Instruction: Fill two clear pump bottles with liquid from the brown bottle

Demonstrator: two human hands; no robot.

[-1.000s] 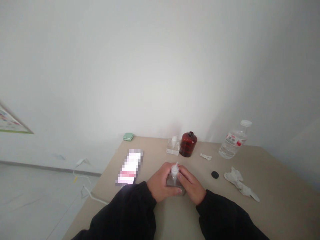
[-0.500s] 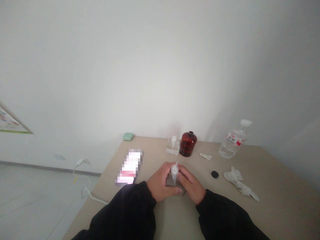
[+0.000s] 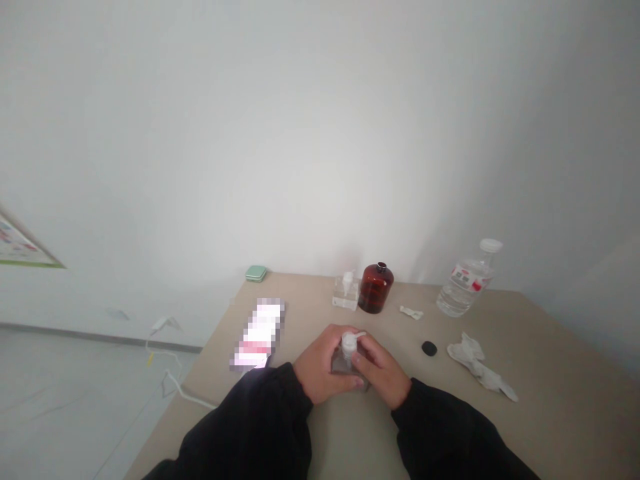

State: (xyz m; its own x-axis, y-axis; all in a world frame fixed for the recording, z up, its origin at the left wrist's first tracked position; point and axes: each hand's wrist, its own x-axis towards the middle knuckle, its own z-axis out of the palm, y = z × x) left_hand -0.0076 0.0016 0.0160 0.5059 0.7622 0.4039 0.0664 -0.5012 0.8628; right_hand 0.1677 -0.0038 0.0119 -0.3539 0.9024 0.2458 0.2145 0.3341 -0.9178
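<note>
A small clear square pump bottle (image 3: 342, 365) with a white pump head (image 3: 349, 343) stands upright between my hands near the middle of the table. My left hand (image 3: 320, 370) is wrapped round the bottle's left side, its thumb across the front. At the pump's collar, my right hand (image 3: 383, 370) has its thumb and fingers closed on the right side. The spout points to the right. Farther back, a second clear pump bottle (image 3: 346, 293) stands beside a dark red-brown bottle (image 3: 376, 288) with an uncapped neck.
A phone with a lit screen (image 3: 260, 333) lies at the left, a green case (image 3: 256, 273) at the back left corner. On the right are a large water bottle (image 3: 463, 287), a black disc (image 3: 429, 348), a crumpled white glove (image 3: 480, 367) and a small white scrap (image 3: 411, 312). A wall (image 3: 320, 167) rises behind.
The pump head has turned, so its spout has swung from pointing away from me to pointing right. My right thumb has shifted slightly; my left hand keeps its hold.
</note>
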